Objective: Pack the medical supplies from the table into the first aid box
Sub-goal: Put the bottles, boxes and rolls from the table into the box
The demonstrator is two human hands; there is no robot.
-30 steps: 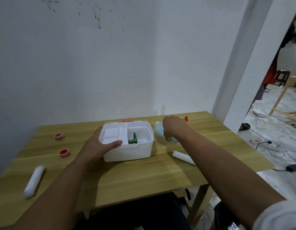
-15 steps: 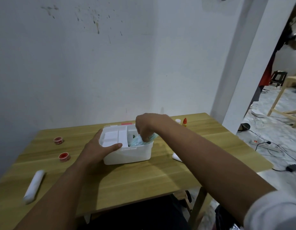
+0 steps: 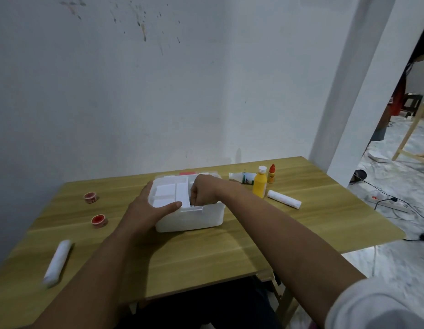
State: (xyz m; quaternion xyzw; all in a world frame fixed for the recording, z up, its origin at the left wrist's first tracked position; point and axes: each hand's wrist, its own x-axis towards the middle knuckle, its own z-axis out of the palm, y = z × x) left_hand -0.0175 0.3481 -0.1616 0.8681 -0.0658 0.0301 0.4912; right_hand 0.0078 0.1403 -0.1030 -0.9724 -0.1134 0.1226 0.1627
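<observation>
Left hand [image 3: 149,210] is clamped on the first aid box [image 3: 189,218] mid-bench [image 3: 206,257]. Right hand [image 3: 202,192] is curled down inside it — can't tell what it grips. Box looks light, slick plastic — brace its wall.

On the table [image 3: 206,255] stands one white box [image 3: 192,219]. Two white bandage rolls lie out, one at the left [image 3: 57,262] and one at the right [image 3: 284,201], along with two red tape rolls [image 3: 91,197] [image 3: 99,220]. Three bottles are grouped at the right: one white lying down [image 3: 241,177], one yellow upright [image 3: 259,186], one small red-orange upright [image 3: 271,174].
</observation>
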